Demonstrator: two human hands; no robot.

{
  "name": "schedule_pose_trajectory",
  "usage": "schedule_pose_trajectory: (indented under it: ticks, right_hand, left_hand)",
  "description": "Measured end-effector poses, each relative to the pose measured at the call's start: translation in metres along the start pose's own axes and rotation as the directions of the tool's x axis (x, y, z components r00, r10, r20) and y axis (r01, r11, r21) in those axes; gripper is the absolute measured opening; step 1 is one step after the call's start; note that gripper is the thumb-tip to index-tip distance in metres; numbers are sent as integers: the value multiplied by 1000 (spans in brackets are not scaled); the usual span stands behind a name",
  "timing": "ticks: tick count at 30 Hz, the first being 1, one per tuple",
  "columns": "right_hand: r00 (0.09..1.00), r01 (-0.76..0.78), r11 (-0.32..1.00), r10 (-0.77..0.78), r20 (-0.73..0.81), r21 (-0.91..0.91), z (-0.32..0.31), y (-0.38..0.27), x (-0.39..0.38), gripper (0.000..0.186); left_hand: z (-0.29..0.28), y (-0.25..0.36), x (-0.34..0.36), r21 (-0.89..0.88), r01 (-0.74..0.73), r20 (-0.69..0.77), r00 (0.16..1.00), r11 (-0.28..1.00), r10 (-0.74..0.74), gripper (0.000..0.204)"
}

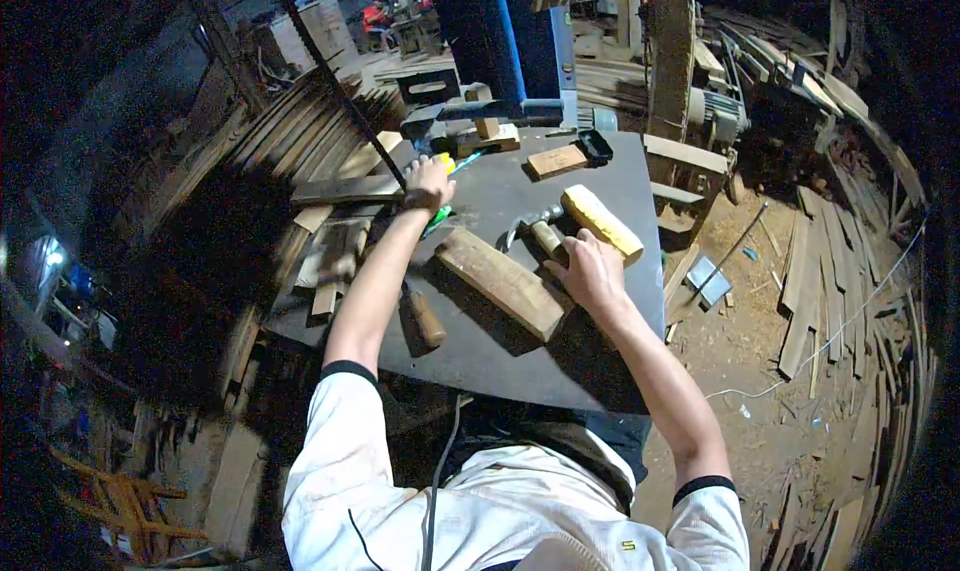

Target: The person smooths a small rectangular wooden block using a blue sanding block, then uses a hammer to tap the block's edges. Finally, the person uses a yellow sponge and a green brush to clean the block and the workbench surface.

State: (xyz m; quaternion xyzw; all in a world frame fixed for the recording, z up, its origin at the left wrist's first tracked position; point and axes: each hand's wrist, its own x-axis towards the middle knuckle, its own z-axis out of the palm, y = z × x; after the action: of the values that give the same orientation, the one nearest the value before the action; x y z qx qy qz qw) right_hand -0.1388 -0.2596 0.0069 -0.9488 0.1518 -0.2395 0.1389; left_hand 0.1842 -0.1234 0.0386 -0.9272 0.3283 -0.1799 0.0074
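My right hand is closed round the wooden handle of a claw hammer, whose metal head lies toward the far side of the table. Just beyond that hand rests a yellow block. Farther left, my left hand has its fingers curled at a small yellow object; its kind is unclear, and a thin blue strip lies beside it. A green item shows near the left wrist. Between my arms lies a thick wooden block, with a wooden-handled tool to its left.
The dark tabletop carries a small board beside a black open case at the far right. Wood offcuts lie along its left edge. A blue machine column rises behind. Planks and sawdust cover the floor at right.
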Motion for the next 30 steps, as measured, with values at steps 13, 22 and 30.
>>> schedule_pose_trajectory:
  ticks: [13,22,30]
  right_hand:
    - [1000,4,999,-4,-15,54,-6,2,1,39]
    - [1000,-8,998,7,4,61,-8,4,-2,41]
    - [961,128,943,-42,-273,308,-15,-4,2,62]
  left_hand:
    - [45,1,20,-119,58,-94,993,991,-69,57]
    - [37,6,24,-357,104,-182,967,928,-178,36]
    - [-42,70,-81,-963,-158,-141,986,220,90,38]
